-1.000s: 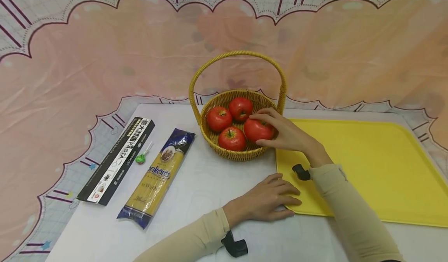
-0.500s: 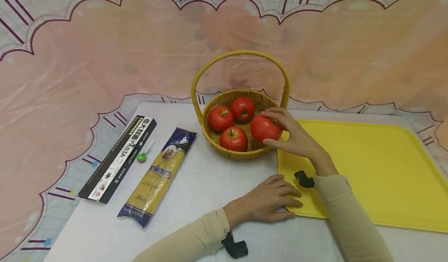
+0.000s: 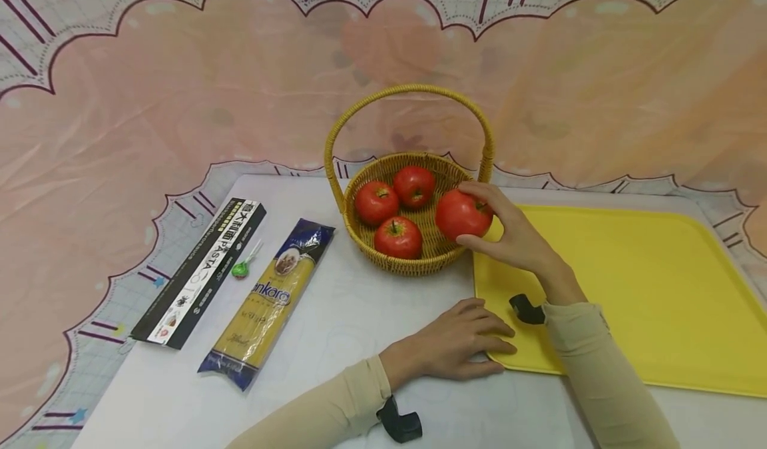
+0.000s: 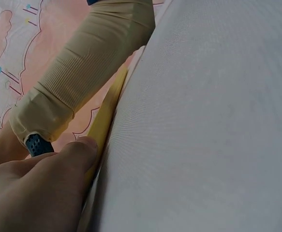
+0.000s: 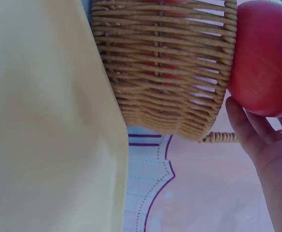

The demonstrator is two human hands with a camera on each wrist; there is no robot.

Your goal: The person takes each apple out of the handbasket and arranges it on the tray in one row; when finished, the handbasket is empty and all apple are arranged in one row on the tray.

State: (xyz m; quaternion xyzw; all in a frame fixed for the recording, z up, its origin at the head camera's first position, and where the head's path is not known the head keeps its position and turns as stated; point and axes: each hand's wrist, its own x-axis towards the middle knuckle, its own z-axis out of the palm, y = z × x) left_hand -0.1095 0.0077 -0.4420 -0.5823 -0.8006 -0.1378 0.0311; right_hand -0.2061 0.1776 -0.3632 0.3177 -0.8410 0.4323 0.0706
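My right hand grips a red apple between thumb and fingers, at the right rim of the wicker basket. In the right wrist view the held apple sits right at the top edge of the woven wall. Three more red apples lie in the basket, one of them a front apple. My left hand rests with spread fingers on the near left corner of the yellow tray. In the left wrist view its thumb lies along the tray's edge.
Left of the basket lie a bag of spaghetti, a lollipop with a green wrapper and a black-and-white pasta box. The basket's tall handle arches over it. A patterned cloth hangs behind the white table.
My right hand has lifted the apple from among the others and brought it rightward to the basket's rim. The left hand has stayed in place on the tray corner.
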